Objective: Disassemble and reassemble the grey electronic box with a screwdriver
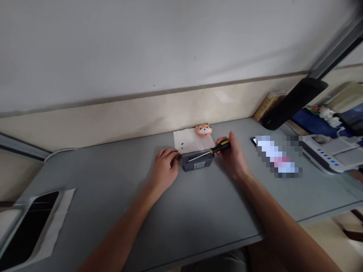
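A small dark grey box (204, 165) with vent slots and a pale label stands on edge on the grey table. My left hand (167, 166) is at its left end, fingers curled; whether they grip the box or something small is hidden. My right hand (234, 156) is closed round the black and yellow handle of a screwdriver (220, 146). The screwdriver's shaft slants down to the left across the box's vented face, its tip near the left end. Behind the box lies a white paper sheet (188, 138) with small dark pieces, probably screws, on it.
An orange animal-face case (203, 130) sits on the paper's back edge. Right of my right hand lies a phone (272, 155), partly pixelated, beside a white device (326, 155). A black cylinder (293, 104) leans at the back right. A black-topped object (31, 226) is at left.
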`<state>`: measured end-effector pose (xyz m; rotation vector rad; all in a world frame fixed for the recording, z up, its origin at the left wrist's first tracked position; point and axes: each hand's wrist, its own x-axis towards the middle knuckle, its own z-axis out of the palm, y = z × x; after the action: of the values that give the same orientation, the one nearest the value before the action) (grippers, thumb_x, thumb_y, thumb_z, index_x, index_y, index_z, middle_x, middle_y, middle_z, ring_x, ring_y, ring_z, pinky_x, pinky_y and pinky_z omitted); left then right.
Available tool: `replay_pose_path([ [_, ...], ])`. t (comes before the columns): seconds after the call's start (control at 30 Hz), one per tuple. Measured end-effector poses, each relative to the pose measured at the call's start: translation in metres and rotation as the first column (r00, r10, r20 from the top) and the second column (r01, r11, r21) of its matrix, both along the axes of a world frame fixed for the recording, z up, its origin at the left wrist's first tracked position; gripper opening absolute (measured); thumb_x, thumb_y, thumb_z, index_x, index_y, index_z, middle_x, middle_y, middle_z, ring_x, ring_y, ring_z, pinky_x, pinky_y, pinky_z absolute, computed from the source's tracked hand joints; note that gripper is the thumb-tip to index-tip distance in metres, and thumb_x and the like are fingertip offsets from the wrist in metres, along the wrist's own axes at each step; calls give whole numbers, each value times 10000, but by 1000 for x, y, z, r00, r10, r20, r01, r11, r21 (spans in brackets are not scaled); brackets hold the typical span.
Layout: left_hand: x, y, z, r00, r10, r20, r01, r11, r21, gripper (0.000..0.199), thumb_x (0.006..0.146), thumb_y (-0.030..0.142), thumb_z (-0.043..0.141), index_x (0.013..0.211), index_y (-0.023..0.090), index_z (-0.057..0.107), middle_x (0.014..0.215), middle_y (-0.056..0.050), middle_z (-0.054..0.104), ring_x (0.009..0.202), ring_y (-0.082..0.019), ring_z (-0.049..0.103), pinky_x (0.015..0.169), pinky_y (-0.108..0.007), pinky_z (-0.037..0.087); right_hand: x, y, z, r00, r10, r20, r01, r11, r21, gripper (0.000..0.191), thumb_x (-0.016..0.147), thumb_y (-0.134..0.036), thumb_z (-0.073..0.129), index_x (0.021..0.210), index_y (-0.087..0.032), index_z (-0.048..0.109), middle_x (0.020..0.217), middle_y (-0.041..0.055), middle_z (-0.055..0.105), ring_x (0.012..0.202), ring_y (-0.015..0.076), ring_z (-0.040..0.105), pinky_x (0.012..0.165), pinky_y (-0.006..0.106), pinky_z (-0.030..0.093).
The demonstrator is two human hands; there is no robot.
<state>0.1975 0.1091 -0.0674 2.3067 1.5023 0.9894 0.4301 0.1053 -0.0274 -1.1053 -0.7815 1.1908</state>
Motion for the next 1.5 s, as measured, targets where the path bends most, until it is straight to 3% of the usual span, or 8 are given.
replay_pose_path([
  [0.2, 2, -1, 4, 991, -11, 130, -3, 994, 105, 273, 951, 103, 459, 961, 226, 703, 1033, -54, 740, 1031, -230, 670, 967, -417, 544, -2, -2, 0, 996, 25, 89, -23, 1000, -17, 662, 682, -902, 633, 645, -242, 666, 546, 3, 553, 542, 147, 463, 557, 317, 357],
  [0.37, 4, -13, 16, 958, -175, 225, 116, 961, 253, 233, 1003, 146, 456, 1062, 218, 669, 1037, -59, 730, 978, -198, 684, 902, -360, 569, -2, -1, 0, 994, 5, 108, -4, 1000, -12, 659, 700, -903, 606, 639, -249, 660, 561, 11, 565, 541, 154, 470, 550, 319, 366],
  [0.57, 7, -22, 21, 938, -295, 185, 216, 909, 356, 197, 963, 124, 507, 1033, 218, 665, 996, -63, 722, 936, -196, 693, 849, -339, 577, -2, 0, -1, 994, -13, 113, 14, 1000, -4, 655, 694, -904, 615, 642, -253, 655, 549, 7, 550, 535, 156, 458, 542, 317, 355],
  [0.87, 2, -18, 17, 963, -269, -8, 239, 840, 488, 270, 887, 51, 543, 1038, 239, 663, 1064, -70, 723, 930, -195, 702, 798, -334, 583, -1, 1, -1, 997, -41, 61, 39, 999, 23, 653, 713, -891, 624, 631, -243, 633, 601, 6, 550, 536, 140, 470, 533, 320, 331],
  [1.03, -1, -18, 16, 953, -296, -71, 293, 826, 481, 303, 843, 75, 592, 1058, 268, 684, 1075, -60, 738, 906, -208, 705, 806, -356, 579, 2, 3, -2, 986, -96, 136, 93, 995, 32, 671, 717, -912, 589, 689, -248, 677, 558, 1, 558, 517, 149, 457, 520, 316, 341],
  [1.17, 1, -18, 17, 958, -277, -72, 272, 801, 533, 288, 844, 59, 599, 1048, 253, 662, 1047, -64, 730, 874, -197, 702, 778, -340, 587, 0, 1, -6, 947, -12, 321, -12, 997, 74, 686, 695, -915, 606, 778, -247, 737, 633, 3, 638, 565, 154, 507, 557, 300, 389],
  [1.3, 3, -19, 17, 958, -287, -3, 252, 836, 487, 265, 854, 65, 598, 1026, 254, 668, 1048, -57, 734, 886, -194, 710, 799, -342, 600, -5, -1, -11, 907, 64, 416, -120, 987, 111, 602, 750, -825, 650, 830, -239, 764, 773, 25, 725, 706, 187, 594, 655, 305, 453],
  [1.5, 8, -23, 17, 955, -288, 74, 227, 866, 447, 175, 893, 101, 603, 1006, 229, 642, 1070, -75, 736, 976, -206, 727, 865, -353, 614, -4, -2, -8, 903, 57, 425, -122, 984, 127, 581, 756, -802, 666, 851, -239, 777, 816, 40, 741, 741, 196, 607, 699, 314, 451],
])
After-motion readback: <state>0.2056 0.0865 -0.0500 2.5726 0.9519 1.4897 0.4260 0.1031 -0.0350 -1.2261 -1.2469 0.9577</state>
